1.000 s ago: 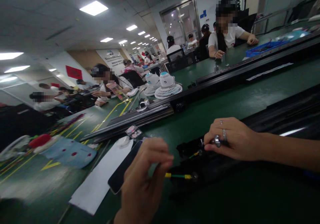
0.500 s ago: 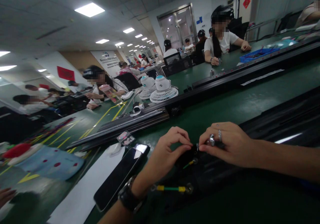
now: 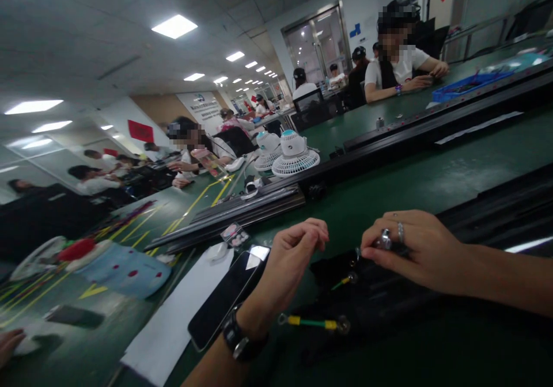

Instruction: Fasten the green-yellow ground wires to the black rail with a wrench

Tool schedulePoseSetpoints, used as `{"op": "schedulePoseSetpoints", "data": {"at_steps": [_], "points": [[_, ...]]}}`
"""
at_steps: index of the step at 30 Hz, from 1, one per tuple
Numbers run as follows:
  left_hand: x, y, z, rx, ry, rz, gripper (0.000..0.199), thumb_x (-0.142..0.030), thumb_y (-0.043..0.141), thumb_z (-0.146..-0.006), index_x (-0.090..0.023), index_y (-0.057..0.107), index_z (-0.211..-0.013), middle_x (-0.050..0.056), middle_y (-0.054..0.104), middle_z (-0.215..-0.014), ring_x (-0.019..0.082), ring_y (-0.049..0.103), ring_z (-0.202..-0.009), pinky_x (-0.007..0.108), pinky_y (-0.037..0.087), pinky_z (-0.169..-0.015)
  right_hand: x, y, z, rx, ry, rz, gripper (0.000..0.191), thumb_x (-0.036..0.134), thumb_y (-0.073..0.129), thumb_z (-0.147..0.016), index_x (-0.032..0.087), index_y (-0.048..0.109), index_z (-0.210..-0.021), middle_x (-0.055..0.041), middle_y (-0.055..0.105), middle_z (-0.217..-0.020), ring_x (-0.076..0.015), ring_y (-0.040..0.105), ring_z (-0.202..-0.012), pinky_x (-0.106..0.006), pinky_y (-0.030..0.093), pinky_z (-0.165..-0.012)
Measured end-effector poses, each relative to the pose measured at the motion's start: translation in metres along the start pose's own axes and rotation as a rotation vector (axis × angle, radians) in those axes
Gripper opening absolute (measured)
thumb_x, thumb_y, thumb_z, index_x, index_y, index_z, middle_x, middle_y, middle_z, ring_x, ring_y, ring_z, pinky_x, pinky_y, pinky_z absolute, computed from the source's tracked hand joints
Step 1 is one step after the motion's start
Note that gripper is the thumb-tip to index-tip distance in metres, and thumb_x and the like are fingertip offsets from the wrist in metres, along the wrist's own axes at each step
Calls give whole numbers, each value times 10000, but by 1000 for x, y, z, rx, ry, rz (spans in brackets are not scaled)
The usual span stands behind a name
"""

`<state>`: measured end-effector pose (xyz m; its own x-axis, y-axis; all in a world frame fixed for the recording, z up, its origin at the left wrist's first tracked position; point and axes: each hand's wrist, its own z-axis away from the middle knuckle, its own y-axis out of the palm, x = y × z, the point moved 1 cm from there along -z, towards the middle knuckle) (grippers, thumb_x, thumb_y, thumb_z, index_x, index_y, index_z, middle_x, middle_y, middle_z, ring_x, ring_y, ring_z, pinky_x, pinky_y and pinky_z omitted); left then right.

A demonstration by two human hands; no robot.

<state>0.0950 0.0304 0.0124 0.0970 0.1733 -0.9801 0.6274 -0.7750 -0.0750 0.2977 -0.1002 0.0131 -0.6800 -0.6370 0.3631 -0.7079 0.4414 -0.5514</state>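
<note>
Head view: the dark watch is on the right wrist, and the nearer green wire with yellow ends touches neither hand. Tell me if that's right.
Not quite: the head view shows the dark watch on the left wrist, not the right. The nearer green wire with yellow ends does indeed touch neither hand.

Bare L hand [image 3: 291, 260]: fingers bent & bunched w/ thumb, tips pointing R; L forearm [image 3: 216, 361] slants up fr. btm. Bare, ringed R hand [image 3: 425, 254] apart, knuckles up, thumb & index pinched; R forearm [image 3: 501, 269] nr level.
</note>
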Motion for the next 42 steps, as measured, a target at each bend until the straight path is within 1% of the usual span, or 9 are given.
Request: {"op": "schedulePoseSetpoints", "data": {"at_steps": [7, 20, 24, 27, 30, 33, 35, 38, 42], "points": [[1, 4, 5, -121, -153, 202, 296, -401, 583, -1033, -174, 773, -1032, 89, 624, -1041, 185, 548, -960, 292, 445, -798, 0, -1, 2, 48, 16, 1, 103, 169, 571, -1010, 161, 662, -963, 33, 662, -764, -89, 607, -675, -217, 422, -688], [2, -1, 6, -99, -188, 131, 287, -399, 641, -991, -189, 781, -1129, 119, 686, -1173, 190, 577, -981, 288, 477, -792, 0, -1, 3, 77, 16, 58, 101, 199, 554, -1018, 185, 641, -968, 29, 686, -758, -108, 634, -649, -242, 435, -650], [2, 0, 6, -105, -117, -19, 197, -342, 757, -907, -194, 791, -1031, 95, 703, -1143, 164, 589, -871, 266, 464, -726, 0, -1, 4, 73, 11, 50, 104, 199, 555, -1019, 186, 643, -965, 30, 686, -757, -106, 637, -652, -241, 440, -655], [0, 0, 6, -83, -34, -168, 234, -365, 730, -933, -167, 755, -810, 58, 700, -933, 144, 568, -753, 264, 432, -671, -1, -1, 5, 77, 22, 49, 88, 203, 569, -1014, 189, 646, -973, 31, 696, -766, -106, 641, -658, -240, 446, -660], [-5, 0, 4, -14, 55, -339, 356, -334, 651, -995, -171, 704, -683, 38, 664, -842, 162, 584, -799, 297, 436, -754, -1, -2, 6, 86, 39, 64, 81, 223, 583, -1009, 196, 653, -980, 29, 710, -774, -115, 650, -662, -244, 455, -650], [-9, 0, 3, 158, 126, -491, 77, -208, 711, -946, -235, 783, -941, 41, 673, -1071, 208, 592, -1041, 344, 431, -940, -2, -3, 6, 75, 39, 86, 83, 224, 573, -1012, 198, 649, -987, 21, 726, -795, -121, 661, -667, -251, 466, -654], [-9, 0, 1, 339, 205, -673, 229, -165, 670, -969, -279, 755, -1147, 58, 631, -1227, 233, 547, -1171, 384, 414, -1025, -1, -5, 6, 48, 24, 99, 77, 216, 571, -1009, 194, 642, -987, 17, 722, -787, -119, 655, -653, -250, 464, -648], [-6, 0, -2, 525, 323, -973, 299, -154, 563, -1027, -285, 701, -1258, 89, 571, -1335, 251, 514, -1217, 422, 425, -1044, 1, -7, 5, 24, 0, 111, 70, 202, 577, -1000, 192, 641, -971, 20, 694, -746, -113, 636, -632, -245, 448, -628], [0, 1, -7, 572, 377, -1091, 265, -139, 617, -998, -273, 710, -1207, 82, 574, -1333, 250, 538, -1165, 400, 457, -984, 4, -8, 4, 36, -27, 98, 86, 191, 571, -998, 193, 641, -948, 19, 671, -723, -111, 624, -630, -245, 439, -625]]}}
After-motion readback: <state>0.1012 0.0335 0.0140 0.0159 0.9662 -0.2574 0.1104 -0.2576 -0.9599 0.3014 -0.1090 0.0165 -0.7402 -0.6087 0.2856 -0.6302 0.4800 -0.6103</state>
